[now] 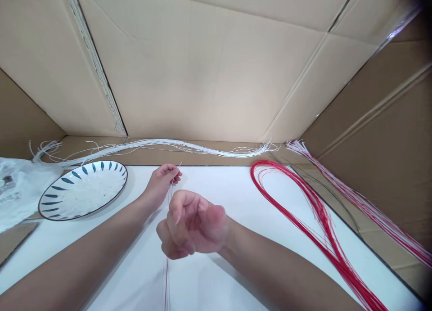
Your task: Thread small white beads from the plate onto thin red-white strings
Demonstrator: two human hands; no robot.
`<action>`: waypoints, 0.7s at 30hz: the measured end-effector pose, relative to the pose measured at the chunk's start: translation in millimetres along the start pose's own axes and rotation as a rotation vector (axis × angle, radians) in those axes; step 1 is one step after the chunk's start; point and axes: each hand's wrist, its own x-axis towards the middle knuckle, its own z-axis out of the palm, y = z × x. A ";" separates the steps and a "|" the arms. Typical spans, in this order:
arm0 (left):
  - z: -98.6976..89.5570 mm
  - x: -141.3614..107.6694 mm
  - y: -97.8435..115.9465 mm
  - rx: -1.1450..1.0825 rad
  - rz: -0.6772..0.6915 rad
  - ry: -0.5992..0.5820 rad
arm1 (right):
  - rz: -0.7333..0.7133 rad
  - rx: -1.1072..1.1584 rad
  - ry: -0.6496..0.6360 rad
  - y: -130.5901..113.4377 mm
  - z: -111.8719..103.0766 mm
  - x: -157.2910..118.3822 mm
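a tall cardboard wall (209, 77) rises beyond both hands, and a white table (222, 180) spreads beneath them. on the right hand's outer side i see a looped bundle of red cords (347, 270); past the left hand stretches a long hank of white cords (158, 141), and on its outer side sits an oval plate (84, 191). the right hand (191, 225), nearer the person, is half curled and a little blurred; i can't tell whether it grips anything. the left hand (167, 176), farther out, pinches a thin cord (166, 279), which runs toward the person, partly hidden by the right hand. i'd guess it's nearly weightless, bendy and apt to tangle, best taken just below the tip. it looks hair-fine, whitish at the tip, red nearer the person.
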 end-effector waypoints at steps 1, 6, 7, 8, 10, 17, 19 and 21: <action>-0.4 0.5 -0.5 0.001 0.002 -0.004 | 0.011 0.006 -0.033 3.9 -7.9 -4.0; -1.2 4.0 -5.0 0.006 0.013 -0.008 | 0.024 0.048 -0.127 14.8 -20.3 -14.2; -1.2 4.5 -5.6 0.008 0.013 -0.009 | 0.032 0.049 -0.125 15.0 -20.6 -14.1; -1.1 4.7 -6.0 0.009 0.013 -0.010 | 0.036 0.048 -0.121 14.8 -20.8 -13.8; -1.1 4.7 -6.2 0.010 0.014 -0.010 | 0.037 0.045 -0.123 13.9 -21.0 -13.0; 0.2 2.1 -3.3 0.002 0.014 -0.007 | 0.121 0.034 0.031 6.8 -10.2 -10.4; 1.1 1.2 -1.8 -0.002 0.011 -0.001 | 0.110 0.002 0.053 4.6 -1.9 -7.6; 2.1 0.1 0.1 -0.007 0.009 0.004 | 0.141 -0.046 0.049 0.4 9.3 -3.1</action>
